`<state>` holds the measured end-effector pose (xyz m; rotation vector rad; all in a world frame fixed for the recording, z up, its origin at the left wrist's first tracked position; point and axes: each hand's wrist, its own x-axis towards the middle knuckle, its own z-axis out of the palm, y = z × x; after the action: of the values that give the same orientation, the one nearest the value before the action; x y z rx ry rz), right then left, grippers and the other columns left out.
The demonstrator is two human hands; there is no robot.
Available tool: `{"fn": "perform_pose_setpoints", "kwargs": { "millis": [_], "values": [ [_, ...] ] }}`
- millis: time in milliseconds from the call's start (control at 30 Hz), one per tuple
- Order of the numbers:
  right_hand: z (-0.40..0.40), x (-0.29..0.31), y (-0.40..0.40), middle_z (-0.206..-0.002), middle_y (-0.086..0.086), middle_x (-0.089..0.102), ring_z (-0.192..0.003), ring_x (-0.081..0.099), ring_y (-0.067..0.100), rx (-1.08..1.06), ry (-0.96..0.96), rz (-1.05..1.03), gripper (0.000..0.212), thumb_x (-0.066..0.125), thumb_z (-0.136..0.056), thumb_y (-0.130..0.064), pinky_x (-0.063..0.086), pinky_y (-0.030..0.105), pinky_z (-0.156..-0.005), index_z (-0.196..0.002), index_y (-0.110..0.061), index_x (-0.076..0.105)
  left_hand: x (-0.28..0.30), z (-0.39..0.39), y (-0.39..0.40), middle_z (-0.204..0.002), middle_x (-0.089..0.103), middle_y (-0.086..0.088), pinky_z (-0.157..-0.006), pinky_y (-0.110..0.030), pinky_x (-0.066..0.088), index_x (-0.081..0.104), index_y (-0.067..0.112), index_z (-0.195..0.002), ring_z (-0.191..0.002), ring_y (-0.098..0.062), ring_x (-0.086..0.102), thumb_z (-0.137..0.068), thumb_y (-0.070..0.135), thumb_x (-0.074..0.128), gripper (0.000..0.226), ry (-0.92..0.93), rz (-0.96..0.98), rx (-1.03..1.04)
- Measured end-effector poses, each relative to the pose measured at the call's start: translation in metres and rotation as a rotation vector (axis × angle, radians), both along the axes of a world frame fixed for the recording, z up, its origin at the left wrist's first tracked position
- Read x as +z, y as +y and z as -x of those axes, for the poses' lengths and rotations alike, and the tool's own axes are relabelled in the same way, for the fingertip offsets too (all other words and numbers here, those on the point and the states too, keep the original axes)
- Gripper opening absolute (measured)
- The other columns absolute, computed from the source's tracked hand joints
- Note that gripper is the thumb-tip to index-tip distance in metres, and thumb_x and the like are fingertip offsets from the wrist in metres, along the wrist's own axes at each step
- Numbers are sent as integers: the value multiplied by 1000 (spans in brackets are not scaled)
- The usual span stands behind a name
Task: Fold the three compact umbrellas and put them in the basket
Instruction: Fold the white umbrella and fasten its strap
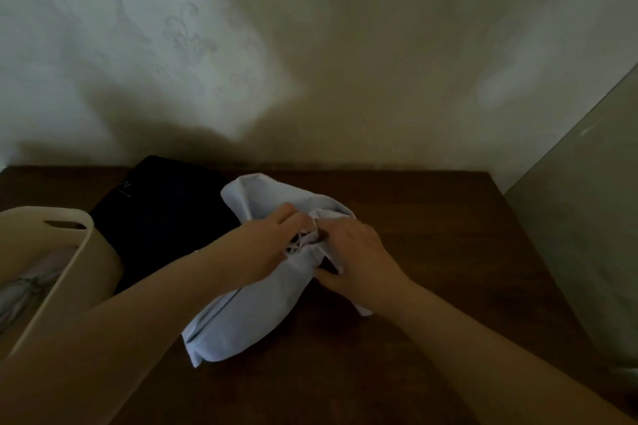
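Dark table [431, 217], hands [310, 252] gripping pale umbrella [241, 314]

Basket [51, 245] cut by left edge

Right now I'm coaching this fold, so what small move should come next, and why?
Probably gather the loose canopy tighter around the shaft. Both hands, left hand and right hand, work at the middle of the white umbrella, whose fabric still bulges wide on the table. It looks too loose to go in the basket yet.
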<state>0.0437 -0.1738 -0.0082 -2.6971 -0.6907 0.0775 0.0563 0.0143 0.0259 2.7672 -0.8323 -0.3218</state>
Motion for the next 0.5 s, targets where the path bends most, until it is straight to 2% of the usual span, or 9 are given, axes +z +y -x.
{"fn": "perform_pose_setpoints", "kwargs": {
  "millis": [100, 167, 267, 333, 400, 500],
  "values": [
    [-4, 12, 3, -144, -5, 39, -133, 32, 14, -73, 82, -123, 58, 55, -93, -32, 28, 32, -110, -145, -31, 28, 4, -1, -2, -138, 30, 3, -78, -24, 51, 30, 20, -137, -95, -14, 59, -95, 18, 48, 45, 1, -13, 4],
    [-9, 24, 5, -137, -4, 48, -126, 42, 12, -55, 127, -170, 47, 54, -94, -26, 36, 29, -105, -139, -28, 40, 9, -4, -5, -138, 30, 3, -78, -21, 50, 27, 20, -139, -97, -13, 58, -96, 17, 47, 48, -16, -28, -19],
    [-17, 36, 1, -123, -1, 59, -110, 54, 12, -25, 211, -202, 34, 57, -93, -20, 41, 19, -89, -127, -20, 54, 17, -8, -4, -132, 34, 5, -66, -5, 43, 32, 21, -134, -91, -4, 50, -93, 17, 52, 46, -12, 81, -17],
    [-19, 37, -5, -116, -1, 61, -102, 56, 12, -32, 235, -210, 29, 58, -93, -22, 46, 23, -85, -122, -20, 57, 19, -11, -2, -121, 38, 8, -61, -2, 39, 34, 23, -131, -91, 0, 44, -90, 21, 59, 48, 11, 196, 77],
    [-17, 34, -8, -106, -1, 63, -94, 57, 12, -68, 247, -222, 22, 57, -93, -26, 48, 27, -82, -114, -19, 60, 15, -11, -2, -113, 42, 11, -64, -3, 37, 35, 26, -130, -93, 0, 45, -86, 21, 63, 52, 65, 287, 204],
    [-14, 24, -6, -97, -2, 64, -86, 58, 11, -106, 284, -242, 15, 55, -94, -27, 50, 29, -79, -105, -20, 63, -1, -9, -2, -119, 51, 10, -80, -6, 35, 36, 28, -132, -99, 1, 46, -85, 19, 66, 57, 179, 340, 268]
  ]
}}
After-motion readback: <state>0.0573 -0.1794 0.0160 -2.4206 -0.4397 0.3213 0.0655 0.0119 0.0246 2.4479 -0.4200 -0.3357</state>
